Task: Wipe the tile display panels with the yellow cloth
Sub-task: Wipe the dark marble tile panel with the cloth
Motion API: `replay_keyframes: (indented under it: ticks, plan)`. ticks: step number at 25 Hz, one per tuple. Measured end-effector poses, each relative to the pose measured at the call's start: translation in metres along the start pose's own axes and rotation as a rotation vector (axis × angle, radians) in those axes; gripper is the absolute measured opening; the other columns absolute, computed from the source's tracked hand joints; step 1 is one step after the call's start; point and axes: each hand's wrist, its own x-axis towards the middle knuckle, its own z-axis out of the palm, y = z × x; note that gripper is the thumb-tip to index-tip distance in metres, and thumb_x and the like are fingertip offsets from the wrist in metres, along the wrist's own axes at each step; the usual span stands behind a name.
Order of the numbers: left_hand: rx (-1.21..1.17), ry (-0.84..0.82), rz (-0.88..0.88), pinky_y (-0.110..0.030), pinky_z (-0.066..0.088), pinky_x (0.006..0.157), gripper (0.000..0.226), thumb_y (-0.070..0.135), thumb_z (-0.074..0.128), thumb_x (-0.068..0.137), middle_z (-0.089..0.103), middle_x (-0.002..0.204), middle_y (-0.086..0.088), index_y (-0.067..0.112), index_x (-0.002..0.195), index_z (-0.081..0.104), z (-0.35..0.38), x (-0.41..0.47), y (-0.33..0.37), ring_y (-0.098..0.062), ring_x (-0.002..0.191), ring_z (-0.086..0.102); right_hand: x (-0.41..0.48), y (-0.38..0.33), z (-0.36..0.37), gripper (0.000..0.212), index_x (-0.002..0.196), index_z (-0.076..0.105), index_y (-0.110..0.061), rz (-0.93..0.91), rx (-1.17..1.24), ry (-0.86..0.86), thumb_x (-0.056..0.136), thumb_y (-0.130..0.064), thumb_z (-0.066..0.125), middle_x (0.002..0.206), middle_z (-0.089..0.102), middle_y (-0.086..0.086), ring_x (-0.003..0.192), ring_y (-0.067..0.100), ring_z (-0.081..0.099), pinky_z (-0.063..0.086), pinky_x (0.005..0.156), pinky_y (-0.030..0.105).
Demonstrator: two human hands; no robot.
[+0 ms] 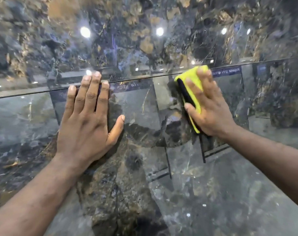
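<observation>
Bare forearms nearest, 2 of them: left forearm rising from the bottom-left corner, right forearm entering from the right edge. Left hand spread flat on the lower tile panel, fingers straight and close together, thumb angled out, fingertips just crossing the seam onto the upper tile panel. Right hand pressed flat over the yellow cloth, folded, with a dark layer showing along its left edge and the thumb lying against that edge. Fingers there motion-blurred, seemingly straight rather than curled. Cloth held against the lower panel, top corner reaching over the seam, apart from the left hand. Both panels glossy, dark marble-look with blue and brown veining; round ceiling lights mirrored in the upper one.
</observation>
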Motion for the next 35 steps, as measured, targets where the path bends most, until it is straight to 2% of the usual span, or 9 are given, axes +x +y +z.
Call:
replay_keyframes:
  ticks: [2, 7, 11, 15, 19, 23, 27, 31, 35]
  plan:
    - [0.002, 0.018, -0.007, -0.058, 0.009, 0.135, 0.088, 0.059, 0.042, 0.107, 0.013, 0.179, -0.022, -0.003, 0.168, 0.026, 0.000, 0.006, 0.024, -0.037, 0.167, 0.010, 0.009, 0.001, 0.005, 0.072, 0.171, 0.012, -0.030, 0.406, 0.121, 0.029, 0.109, -0.046, 0.046, 0.179, -0.002, 0.007, 0.165, 0.031, -0.007, 0.009, 0.132, 0.058]
    - [-0.035, 0.075, -0.044, -0.055, 0.011, 0.136, 0.085, 0.057, 0.048, 0.106, 0.023, 0.177, -0.021, -0.002, 0.165, 0.034, 0.012, 0.042, 0.088, -0.037, 0.166, 0.019, 0.000, 0.051, -0.009, 0.063, 0.166, 0.032, -0.022, -0.268, -0.060, -0.016, 0.109, -0.044, 0.049, 0.175, 0.019, 0.015, 0.163, 0.037, 0.011, 0.018, 0.130, 0.056]
    - [-0.048, 0.082, -0.059, -0.053, 0.011, 0.136, 0.083, 0.055, 0.048, 0.105, 0.020, 0.178, -0.019, 0.000, 0.166, 0.034, 0.027, 0.079, 0.127, -0.036, 0.166, 0.018, 0.008, 0.070, -0.004, 0.069, 0.170, 0.021, -0.024, 0.254, 0.060, 0.060, 0.109, -0.045, 0.047, 0.178, 0.007, 0.012, 0.165, 0.034, 0.001, 0.015, 0.131, 0.057]
    - [-0.073, 0.077, -0.047, -0.051, 0.012, 0.136, 0.082, 0.053, 0.046, 0.107, 0.017, 0.180, -0.014, 0.002, 0.169, 0.029, 0.047, 0.087, 0.158, -0.032, 0.167, 0.015, -0.008, 0.120, -0.017, 0.064, 0.167, 0.031, -0.024, -0.328, -0.084, -0.014, 0.109, -0.045, 0.050, 0.176, 0.019, 0.013, 0.164, 0.034, 0.011, 0.023, 0.129, 0.058]
    - [0.005, 0.055, -0.074, -0.051, 0.012, 0.136, 0.086, 0.056, 0.044, 0.107, 0.015, 0.181, -0.013, 0.003, 0.171, 0.023, 0.058, 0.074, 0.169, -0.027, 0.168, 0.011, 0.002, 0.128, -0.012, 0.071, 0.170, 0.018, -0.027, 0.249, 0.082, 0.045, 0.108, -0.047, 0.047, 0.178, 0.005, 0.009, 0.165, 0.032, -0.001, 0.014, 0.131, 0.058]
    - [0.049, 0.057, -0.063, -0.054, 0.015, 0.136, 0.087, 0.058, 0.041, 0.108, 0.012, 0.181, -0.014, 0.002, 0.171, 0.020, 0.060, 0.070, 0.172, -0.029, 0.168, 0.009, -0.027, 0.152, -0.020, 0.066, 0.167, 0.031, -0.026, -0.373, -0.071, -0.038, 0.108, -0.045, 0.053, 0.176, 0.019, 0.012, 0.163, 0.036, 0.012, 0.021, 0.129, 0.059]
    - [0.055, 0.056, -0.060, -0.054, 0.015, 0.136, 0.086, 0.057, 0.039, 0.109, 0.011, 0.181, -0.015, 0.002, 0.172, 0.018, 0.061, 0.068, 0.173, -0.030, 0.168, 0.009, -0.005, 0.160, -0.018, 0.071, 0.170, 0.018, -0.027, 0.256, 0.064, 0.025, 0.108, -0.047, 0.046, 0.179, 0.004, 0.009, 0.165, 0.032, -0.002, 0.011, 0.132, 0.054]
    - [0.044, 0.054, -0.055, -0.056, 0.015, 0.135, 0.085, 0.056, 0.038, 0.110, 0.012, 0.180, -0.017, 0.000, 0.171, 0.018, 0.060, 0.069, 0.174, -0.032, 0.168, 0.009, -0.023, 0.165, -0.020, 0.065, 0.166, 0.033, -0.022, -0.347, -0.086, -0.048, 0.108, -0.044, 0.052, 0.175, 0.020, 0.015, 0.163, 0.038, 0.012, 0.023, 0.128, 0.061]
    - [0.027, 0.037, -0.035, -0.056, 0.012, 0.136, 0.085, 0.057, 0.034, 0.111, 0.007, 0.181, -0.017, 0.000, 0.172, 0.013, 0.060, 0.068, 0.173, -0.032, 0.168, 0.005, -0.005, 0.165, -0.019, 0.071, 0.171, 0.013, -0.026, 0.380, 0.071, 0.044, 0.110, -0.048, 0.043, 0.179, 0.000, 0.009, 0.165, 0.031, -0.003, 0.015, 0.131, 0.059]
